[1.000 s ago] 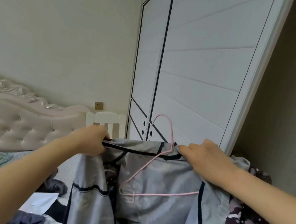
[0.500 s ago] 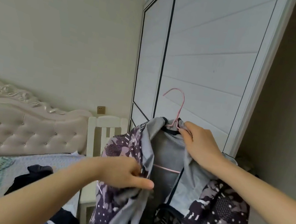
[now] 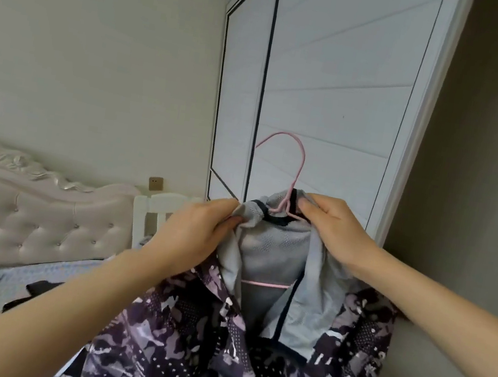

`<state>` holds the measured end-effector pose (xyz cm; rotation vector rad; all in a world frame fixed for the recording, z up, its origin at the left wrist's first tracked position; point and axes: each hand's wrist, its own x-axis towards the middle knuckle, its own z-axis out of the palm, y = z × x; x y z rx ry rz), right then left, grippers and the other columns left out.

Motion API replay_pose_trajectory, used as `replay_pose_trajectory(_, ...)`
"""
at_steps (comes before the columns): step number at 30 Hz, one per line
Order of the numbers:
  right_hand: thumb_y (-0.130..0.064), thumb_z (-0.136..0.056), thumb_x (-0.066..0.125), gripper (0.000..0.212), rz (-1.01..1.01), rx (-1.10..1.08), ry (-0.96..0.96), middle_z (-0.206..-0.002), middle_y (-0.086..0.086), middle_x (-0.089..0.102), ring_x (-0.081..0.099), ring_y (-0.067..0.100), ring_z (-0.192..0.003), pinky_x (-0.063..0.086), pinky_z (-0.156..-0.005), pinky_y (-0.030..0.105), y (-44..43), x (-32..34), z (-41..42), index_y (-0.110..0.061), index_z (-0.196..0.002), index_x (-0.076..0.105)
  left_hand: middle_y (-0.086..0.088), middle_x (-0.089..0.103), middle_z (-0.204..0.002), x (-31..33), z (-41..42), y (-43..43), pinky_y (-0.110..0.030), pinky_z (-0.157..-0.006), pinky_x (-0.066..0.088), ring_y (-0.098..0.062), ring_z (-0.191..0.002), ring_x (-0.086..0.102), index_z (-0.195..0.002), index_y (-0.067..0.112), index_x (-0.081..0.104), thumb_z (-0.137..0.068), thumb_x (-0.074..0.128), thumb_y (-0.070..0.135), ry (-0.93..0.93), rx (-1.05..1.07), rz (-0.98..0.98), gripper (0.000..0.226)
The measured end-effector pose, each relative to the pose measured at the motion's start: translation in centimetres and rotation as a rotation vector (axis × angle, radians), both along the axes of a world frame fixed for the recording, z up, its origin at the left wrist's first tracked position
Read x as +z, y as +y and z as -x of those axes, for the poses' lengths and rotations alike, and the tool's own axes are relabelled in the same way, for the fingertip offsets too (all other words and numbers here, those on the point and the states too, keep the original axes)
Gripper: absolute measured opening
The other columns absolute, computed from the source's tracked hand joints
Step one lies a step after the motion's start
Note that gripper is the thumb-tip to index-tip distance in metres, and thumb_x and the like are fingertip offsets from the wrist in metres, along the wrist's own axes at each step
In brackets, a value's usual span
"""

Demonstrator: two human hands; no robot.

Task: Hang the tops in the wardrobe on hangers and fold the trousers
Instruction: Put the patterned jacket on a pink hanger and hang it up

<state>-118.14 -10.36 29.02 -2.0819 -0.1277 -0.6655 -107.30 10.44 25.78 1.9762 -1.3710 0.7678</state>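
Note:
A purple patterned jacket [image 3: 217, 339] with a grey mesh lining hangs in front of me on a pink wire hanger [image 3: 297, 163], whose hook sticks up above the collar. My left hand [image 3: 195, 232] pinches the left side of the collar. My right hand [image 3: 335, 231] grips the right side of the collar together with the hanger's shoulder. The hanger's lower bar shows inside the open front. The white wardrobe [image 3: 341, 72] stands just behind, with its doors closed.
A bed with a tufted cream headboard [image 3: 34, 219] lies to the left, with dark clothes [image 3: 35, 294] on its sheet. A white chair [image 3: 156, 209] stands between bed and wardrobe. A wall [image 3: 490, 161] closes off the right side.
My left hand let go of the jacket's front and rose to the collar's left side. The jacket now sits square on the hanger, patterned side outward, held a little higher.

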Motion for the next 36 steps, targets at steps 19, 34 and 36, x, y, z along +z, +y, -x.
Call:
replay_pose_trajectory(19,-0.047,-0.094,0.048,0.031,0.582,-0.399,-0.064,-0.102,-0.007,0.059,0.055,0.01,-0.094,0.046,-0.083,0.031,-3.1,3.2,4.2,-0.022,-0.109,0.061,0.016,0.049,-0.068,0.1,0.0,-1.3,-0.01,-0.06,0.036,0.005,-0.069,0.053,-0.078,0.033,0.045,-0.103,0.048,0.026,0.051,0.011,0.202,0.026)
replay_pose_trajectory(34,-0.022,-0.104,0.041,0.024,0.543,-0.19,0.072,-0.096,-0.003,0.067,0.062,0.011,-0.088,0.047,-0.08,0.026,-4.1,0.9,7.6,-0.015,-0.107,0.064,0.03,0.052,-0.071,1.7,1.7,-2.8,-0.009,-0.059,0.035,0.009,-0.063,0.048,-0.075,0.043,0.04,-0.097,0.059,0.018,0.007,-0.12,0.256,0.038)
replay_pose_trajectory(36,-0.022,-0.104,0.042,0.026,0.521,-0.205,0.056,-0.088,0.001,0.067,0.061,0.015,-0.082,0.046,-0.078,0.03,-4.4,1.4,8.6,-0.012,-0.099,0.066,0.026,0.052,-0.071,2.0,1.7,-3.1,-0.013,-0.059,0.037,0.007,-0.063,0.048,-0.075,0.042,0.04,-0.097,0.054,0.036,-0.025,-0.114,0.2,0.027)
